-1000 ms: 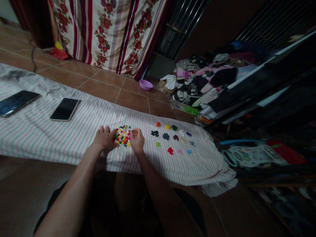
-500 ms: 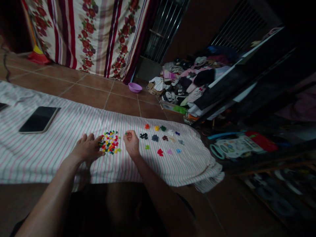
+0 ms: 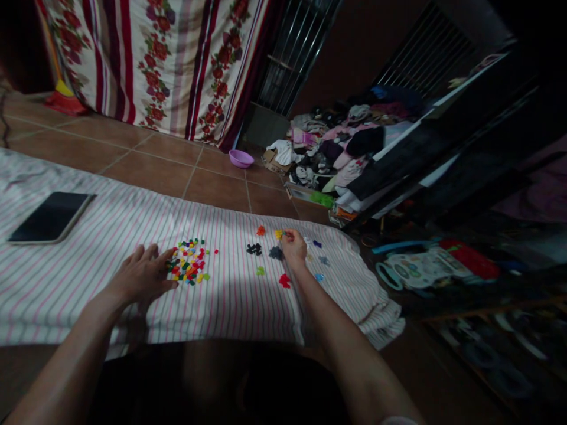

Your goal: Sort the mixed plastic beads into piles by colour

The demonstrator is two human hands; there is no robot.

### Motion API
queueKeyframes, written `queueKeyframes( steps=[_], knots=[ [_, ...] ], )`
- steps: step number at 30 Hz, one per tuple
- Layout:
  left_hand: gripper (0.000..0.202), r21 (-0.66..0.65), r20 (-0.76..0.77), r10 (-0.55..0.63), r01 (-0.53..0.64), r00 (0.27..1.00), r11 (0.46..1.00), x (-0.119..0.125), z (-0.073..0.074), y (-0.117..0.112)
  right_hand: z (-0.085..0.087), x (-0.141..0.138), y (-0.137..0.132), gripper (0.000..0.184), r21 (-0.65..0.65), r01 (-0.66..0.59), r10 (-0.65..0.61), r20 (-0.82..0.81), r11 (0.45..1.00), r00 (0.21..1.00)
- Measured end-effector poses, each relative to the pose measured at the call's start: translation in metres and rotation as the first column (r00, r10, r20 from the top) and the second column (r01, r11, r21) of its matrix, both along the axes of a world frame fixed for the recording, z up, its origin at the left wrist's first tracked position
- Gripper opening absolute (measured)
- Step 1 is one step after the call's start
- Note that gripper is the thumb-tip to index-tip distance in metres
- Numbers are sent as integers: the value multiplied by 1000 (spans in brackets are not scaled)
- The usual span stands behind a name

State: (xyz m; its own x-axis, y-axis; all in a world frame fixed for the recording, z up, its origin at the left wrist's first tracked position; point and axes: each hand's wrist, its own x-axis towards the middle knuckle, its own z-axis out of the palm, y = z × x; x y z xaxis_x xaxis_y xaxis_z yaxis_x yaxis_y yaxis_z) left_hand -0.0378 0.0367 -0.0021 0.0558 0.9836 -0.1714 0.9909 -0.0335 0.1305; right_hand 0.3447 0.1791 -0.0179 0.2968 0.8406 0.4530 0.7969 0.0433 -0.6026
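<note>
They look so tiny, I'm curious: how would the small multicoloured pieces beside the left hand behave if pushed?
The loose, small multicoloured pieces would probably scatter separately, as they lie unjoined. Being tiny, each is likely light. The white striped cloth beneath might slow them.

Open striped cloth (image 3: pixel 233 289) leaves passage between mixed pieces (image 3: pixel 189 262) and black pile (image 3: pixel 254 249); one red piece (image 3: pixel 216 251) interrupts it.

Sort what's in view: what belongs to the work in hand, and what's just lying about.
In hand:
- mixed coloured pieces beside the left hand
- black pile, red pile and other small piles around the right hand

Lying about:
- phone
- purple basin
- heaped clothes
</note>
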Motion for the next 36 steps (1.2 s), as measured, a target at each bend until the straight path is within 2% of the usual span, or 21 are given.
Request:
queueKeyframes(
  steps=[6, 12, 17, 22, 30, 36],
  knots=[
    [74, -62, -33, 10, -12, 999, 998, 2, 4, 1, 3, 40, 18, 25, -77, 126, -115, 127, 989, 985],
    [73, -55, -44, 1, -3, 999, 998, 0, -2, 2, 0, 54, 35, 23, -154, 165, -119, 272, 974, 955],
    [74, -30, -18, -7, 7, 1000, 1000, -1, -6, 2, -1, 57, 49, 21, -162, 178, -122, 306, 971, 944],
    [74, -36, -39, -2, 1, 999, 999, 0, -3, 3, -5, 59, 54, 21, -179, 163, -98, 324, 970, 941],
    [72, 6, 2, 9, -9, 1000, 1000, -2, -9, 2, -1, 62, 42, 27, -128, 130, -88, 293, 983, 952],
    [78, 4, 0, -1, 1, 1000, 1000, -3, -10, 1, 8, 40, 28, 28, -81, 47, -25, 255, 996, 967]
  ],
)
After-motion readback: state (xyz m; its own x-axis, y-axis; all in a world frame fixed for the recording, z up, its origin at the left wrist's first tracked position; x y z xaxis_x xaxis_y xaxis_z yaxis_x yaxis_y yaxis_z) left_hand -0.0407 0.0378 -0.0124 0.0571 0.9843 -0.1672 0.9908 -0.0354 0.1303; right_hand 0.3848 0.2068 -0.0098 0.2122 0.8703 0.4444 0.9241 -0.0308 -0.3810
